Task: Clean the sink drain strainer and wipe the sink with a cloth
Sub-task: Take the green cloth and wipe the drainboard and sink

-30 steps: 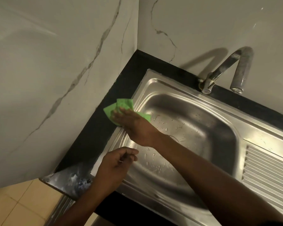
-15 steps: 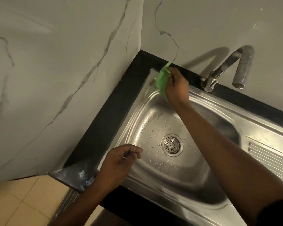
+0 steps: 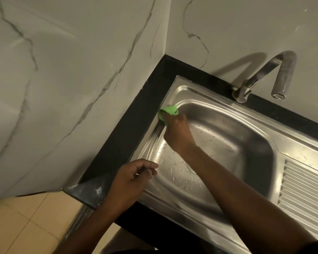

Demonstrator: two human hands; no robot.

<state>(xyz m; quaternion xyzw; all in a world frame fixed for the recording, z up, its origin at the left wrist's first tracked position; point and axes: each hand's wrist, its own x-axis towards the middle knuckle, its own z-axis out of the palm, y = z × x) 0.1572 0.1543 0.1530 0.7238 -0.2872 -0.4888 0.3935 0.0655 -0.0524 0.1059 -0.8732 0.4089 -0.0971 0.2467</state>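
Note:
A stainless steel sink [image 3: 233, 136] is set in a black counter in a wall corner, its basin speckled with water drops. My right hand [image 3: 178, 131] grips a crumpled green cloth [image 3: 168, 112] and presses it on the sink's left rim near the far corner. My right forearm crosses the basin and hides the drain strainer. My left hand [image 3: 132, 178] hovers at the sink's near left rim with its fingers loosely curled and nothing in them.
A steel tap [image 3: 264, 77] rises at the back of the sink, its spout over the counter. A ribbed draining board [image 3: 305, 191] lies to the right. The black counter [image 3: 136, 131] borders marble walls on the left and behind. Tiled floor [image 3: 26, 226] shows below left.
My right hand has swept the green cloth from the far back rim near the tap down to the left rim. The forearm now covers the drain strainer. My left hand has stayed put.

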